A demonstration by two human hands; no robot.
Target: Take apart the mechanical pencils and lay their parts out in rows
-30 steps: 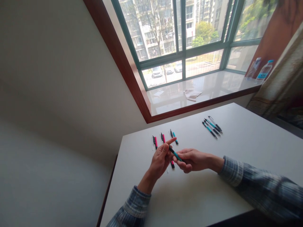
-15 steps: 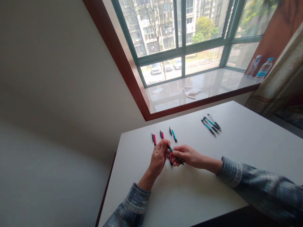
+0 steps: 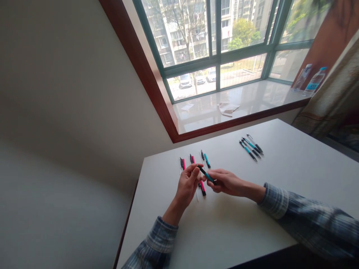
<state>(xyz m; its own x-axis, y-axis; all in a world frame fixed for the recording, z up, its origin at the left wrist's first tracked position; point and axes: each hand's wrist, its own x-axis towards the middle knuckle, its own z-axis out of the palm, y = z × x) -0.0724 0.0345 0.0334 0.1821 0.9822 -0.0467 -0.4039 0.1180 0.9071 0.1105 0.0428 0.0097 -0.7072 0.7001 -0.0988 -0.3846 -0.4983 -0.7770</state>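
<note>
A teal and black pen (image 3: 205, 174) is held between both hands above the white table (image 3: 238, 224). My left hand (image 3: 187, 185) pinches its upper black end with closed fingers. My right hand (image 3: 226, 181) grips the lower end, fingers curled. Just below the hands a pink pen (image 3: 202, 187) lies on the table. Behind the hands lie three pens in clear sleeves: two pink ones (image 3: 183, 163) (image 3: 192, 159) and a teal one (image 3: 206, 160).
Several teal and black pens (image 3: 251, 146) lie grouped at the table's far right. Beyond is a window ledge (image 3: 252, 98) with a folded cloth (image 3: 227, 109) and two water bottles (image 3: 314, 80). A curtain (image 3: 333, 97) hangs at right.
The hands shifted slightly; the teal pen now shows more fully between them, and the left index finger that pointed up earlier has curled onto the pen.
</note>
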